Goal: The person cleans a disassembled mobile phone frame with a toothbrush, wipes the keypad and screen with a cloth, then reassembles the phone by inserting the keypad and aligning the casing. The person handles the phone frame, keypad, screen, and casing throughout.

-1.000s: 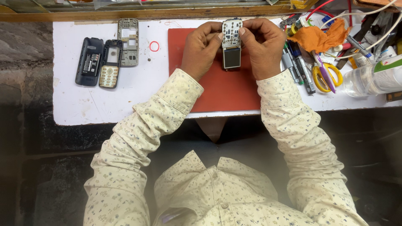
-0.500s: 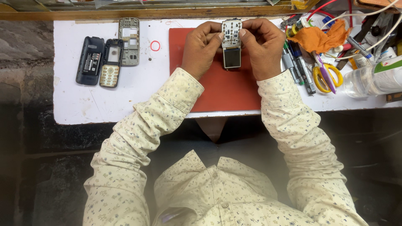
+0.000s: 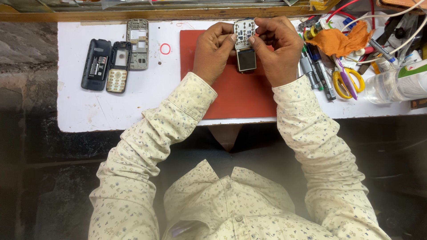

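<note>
Both my hands hold a bare phone circuit board [image 3: 245, 44] with a small dark screen at its near end, above a red mat [image 3: 235, 95]. My left hand [image 3: 215, 51] grips its left edge with thumb and fingertips. My right hand [image 3: 278, 46] grips the right edge, thumb pressing on the keypad contacts. The board is held upright-lengthwise, screen toward me.
On the white table [image 3: 89, 111] at left lie a dark phone back cover [image 3: 95, 64], a front shell with beige keypad [image 3: 118, 66], a grey middle frame [image 3: 137, 43] and a small red ring [image 3: 165, 48]. Right: pens, yellow-handled scissors [image 3: 344, 82], an orange cloth [image 3: 338, 41], a clear bottle [image 3: 396, 84], wires.
Both hands and the board have stayed nearly in place; only the fingers have shifted slightly on the board's edges.
</note>
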{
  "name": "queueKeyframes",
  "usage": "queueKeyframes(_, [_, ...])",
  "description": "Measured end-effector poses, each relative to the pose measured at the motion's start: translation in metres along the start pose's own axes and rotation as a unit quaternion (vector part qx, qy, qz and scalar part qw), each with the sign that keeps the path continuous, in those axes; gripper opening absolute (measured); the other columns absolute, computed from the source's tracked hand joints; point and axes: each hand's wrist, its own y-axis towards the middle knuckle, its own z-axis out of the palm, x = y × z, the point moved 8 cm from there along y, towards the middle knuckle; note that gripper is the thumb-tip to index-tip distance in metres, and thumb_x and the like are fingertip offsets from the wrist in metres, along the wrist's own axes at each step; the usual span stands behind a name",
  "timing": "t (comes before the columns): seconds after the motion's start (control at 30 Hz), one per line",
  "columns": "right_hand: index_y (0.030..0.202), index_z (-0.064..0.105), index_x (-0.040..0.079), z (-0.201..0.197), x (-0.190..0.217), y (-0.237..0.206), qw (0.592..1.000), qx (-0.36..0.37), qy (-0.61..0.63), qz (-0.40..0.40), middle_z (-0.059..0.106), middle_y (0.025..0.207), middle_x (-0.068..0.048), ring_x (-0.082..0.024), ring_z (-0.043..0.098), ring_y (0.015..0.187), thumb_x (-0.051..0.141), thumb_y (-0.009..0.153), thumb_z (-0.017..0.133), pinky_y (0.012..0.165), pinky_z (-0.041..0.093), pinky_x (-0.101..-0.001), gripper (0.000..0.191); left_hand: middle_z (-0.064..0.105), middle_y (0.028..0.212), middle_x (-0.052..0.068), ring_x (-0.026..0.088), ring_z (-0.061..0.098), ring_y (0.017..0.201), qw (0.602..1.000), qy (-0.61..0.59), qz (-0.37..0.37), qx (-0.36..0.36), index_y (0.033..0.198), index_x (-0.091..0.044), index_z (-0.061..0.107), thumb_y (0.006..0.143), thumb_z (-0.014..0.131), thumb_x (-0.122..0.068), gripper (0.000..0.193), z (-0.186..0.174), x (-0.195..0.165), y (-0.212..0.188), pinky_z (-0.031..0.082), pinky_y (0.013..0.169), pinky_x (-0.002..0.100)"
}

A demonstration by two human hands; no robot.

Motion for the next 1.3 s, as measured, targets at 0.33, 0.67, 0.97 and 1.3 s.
queueKeyframes(0.33, [0.106, 0.076, 0.0, 0.001, 0.019, -0.001, 0.996, -0.01, -0.063, -0.066, 0.064, 0.106, -0.007, -0.012, 0.065, 0.092, -0.012, 0.096, 0.079, 0.077, 0.054, -0.0218, 0.017, 0.078, 0.099, 0.01, 0.015, 0.078, 0.09, 0.999, -0.047, 0.014, 0.012, 0.11, -0.001, 0.064, 0.104, 0.056, -0.003, 0.01, 0.001, 0.004, 0.002, 0.068, 0.081, 0.031])
queueKeyframes(0.67, [0.123, 0.065, 0.002, 0.0, 0.007, -0.004, 0.999, -0.008, -0.01, -0.052, 0.065, 0.106, -0.006, -0.011, 0.065, 0.092, -0.012, 0.101, 0.076, 0.081, 0.055, -0.0221, 0.028, 0.079, 0.098, 0.01, 0.014, 0.076, 0.087, 0.999, -0.03, 0.008, 0.014, 0.11, -0.001, 0.064, 0.104, 0.057, -0.005, 0.01, 0.004, 0.001, -0.001, 0.067, 0.078, 0.029])
queueKeyframes(0.97, [0.131, 0.04, 0.009, -0.003, -0.022, -0.007, 0.994, -0.026, 0.102, -0.006, 0.066, 0.102, -0.009, -0.012, 0.067, 0.092, -0.014, 0.105, 0.076, 0.084, 0.058, -0.0223, 0.05, 0.079, 0.097, 0.009, 0.013, 0.077, 0.087, 0.999, -0.027, 0.003, 0.022, 0.11, -0.002, 0.064, 0.104, 0.058, -0.005, 0.009, 0.007, -0.002, -0.003, 0.067, 0.078, 0.029])
queueKeyframes(1.3, [0.133, 0.039, 0.01, -0.002, -0.026, -0.007, 0.995, -0.03, 0.097, 0.003, 0.062, 0.103, -0.005, -0.008, 0.064, 0.094, -0.014, 0.105, 0.077, 0.08, 0.056, -0.018, 0.053, 0.078, 0.098, 0.01, 0.015, 0.077, 0.09, 0.999, -0.036, -0.001, 0.03, 0.112, -0.001, 0.063, 0.105, 0.056, -0.004, 0.011, 0.008, 0.002, -0.003, 0.068, 0.082, 0.031])
